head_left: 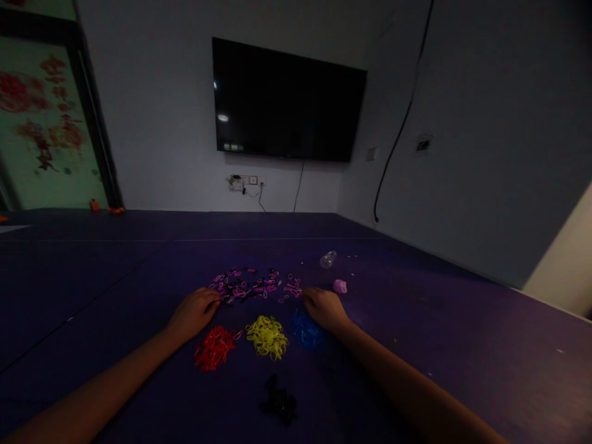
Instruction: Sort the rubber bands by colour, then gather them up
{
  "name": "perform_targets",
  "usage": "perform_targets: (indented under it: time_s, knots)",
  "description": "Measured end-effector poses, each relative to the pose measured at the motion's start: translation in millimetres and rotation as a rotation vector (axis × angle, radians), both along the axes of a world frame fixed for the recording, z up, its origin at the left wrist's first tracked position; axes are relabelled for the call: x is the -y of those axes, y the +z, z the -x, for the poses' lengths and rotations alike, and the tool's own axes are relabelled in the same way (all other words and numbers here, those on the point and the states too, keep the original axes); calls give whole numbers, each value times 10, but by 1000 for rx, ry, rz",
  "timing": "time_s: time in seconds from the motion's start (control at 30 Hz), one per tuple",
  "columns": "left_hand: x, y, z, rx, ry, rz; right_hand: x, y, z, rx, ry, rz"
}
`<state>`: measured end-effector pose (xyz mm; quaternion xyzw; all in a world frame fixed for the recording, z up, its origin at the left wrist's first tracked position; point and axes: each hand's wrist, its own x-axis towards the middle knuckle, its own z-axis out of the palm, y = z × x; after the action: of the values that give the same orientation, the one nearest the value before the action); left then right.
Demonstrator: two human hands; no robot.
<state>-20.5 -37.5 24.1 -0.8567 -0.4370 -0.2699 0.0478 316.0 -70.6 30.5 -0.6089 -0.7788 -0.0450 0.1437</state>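
Observation:
My left hand rests at the left edge of a loose scatter of pink and black rubber bands. Its fingers are curled together, and their tips meet the bands; anything held there is too small to tell. At the scatter's right edge is my right hand, its fingers bent downward and closed, the tips partly hidden. Just below that hand lies a pile of blue rubber bands, partly covered by it. Between my forearms sit a yellow rubber band pile and a red rubber band pile.
A black clump lies nearest me on the purple surface. Beyond my right hand are a crumpled pink piece and a clear plastic container. A television hangs on the far wall, and a cable dangles at the right.

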Motion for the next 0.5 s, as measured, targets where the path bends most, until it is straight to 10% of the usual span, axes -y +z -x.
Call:
perform_targets:
  time_s: [0.5]
  knots:
    - [-21,-4,13,-11,86,-8,-8,-4,-6,-10,6,-6]
